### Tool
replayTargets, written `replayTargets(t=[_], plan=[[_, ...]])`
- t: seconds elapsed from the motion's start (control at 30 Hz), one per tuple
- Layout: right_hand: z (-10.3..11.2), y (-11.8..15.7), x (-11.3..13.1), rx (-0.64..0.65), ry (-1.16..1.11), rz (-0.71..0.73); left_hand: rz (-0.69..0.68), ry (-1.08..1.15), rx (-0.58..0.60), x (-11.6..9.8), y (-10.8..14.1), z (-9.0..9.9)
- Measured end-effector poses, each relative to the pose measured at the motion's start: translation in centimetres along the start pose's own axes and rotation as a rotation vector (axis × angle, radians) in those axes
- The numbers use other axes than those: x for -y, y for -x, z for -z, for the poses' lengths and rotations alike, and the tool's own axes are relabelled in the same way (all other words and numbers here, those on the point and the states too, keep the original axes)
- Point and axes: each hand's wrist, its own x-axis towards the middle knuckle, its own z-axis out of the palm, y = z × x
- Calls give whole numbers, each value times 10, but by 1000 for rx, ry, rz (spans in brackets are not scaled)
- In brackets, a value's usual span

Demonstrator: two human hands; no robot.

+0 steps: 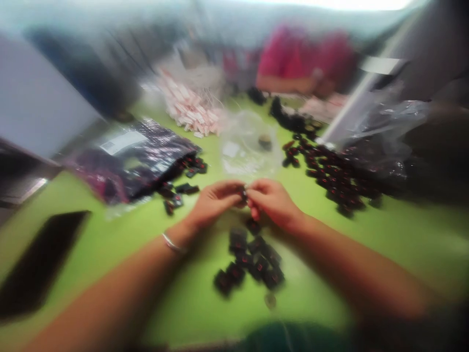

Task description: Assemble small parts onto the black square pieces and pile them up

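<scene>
At the left hand's fingertips, over the bright green tabletop, a small dark part sits pinched by the bare left hand; its long axis is too blurred to tell. From the right, the bare right hand meets it with curled fingers, whether gripping I cannot tell, while loose black blocks with red marks lie nearer the wearer.

Single head-worn view; looks forward and down from near side of green table, close above forearms at lower left and right; left hand and right hand mid-view; person in pink across table, farther off, blurred
</scene>
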Motion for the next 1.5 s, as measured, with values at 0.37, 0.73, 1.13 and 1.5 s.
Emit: replayTargets(t=[0.37, 0.73, 1.13, 1.5], plan=[[1, -8, -7, -110, 279, 72, -108, -176, 5, 8, 3, 2], [-2, 4, 6, -37, 80, -3, 8, 65, 7, 5, -4, 4], [0, -8, -3, -119, 328, 121, -87, -128, 4, 6, 1, -1], [33, -19, -8, -72, 734, 252, 8, -20, 88, -6, -4, 9]])
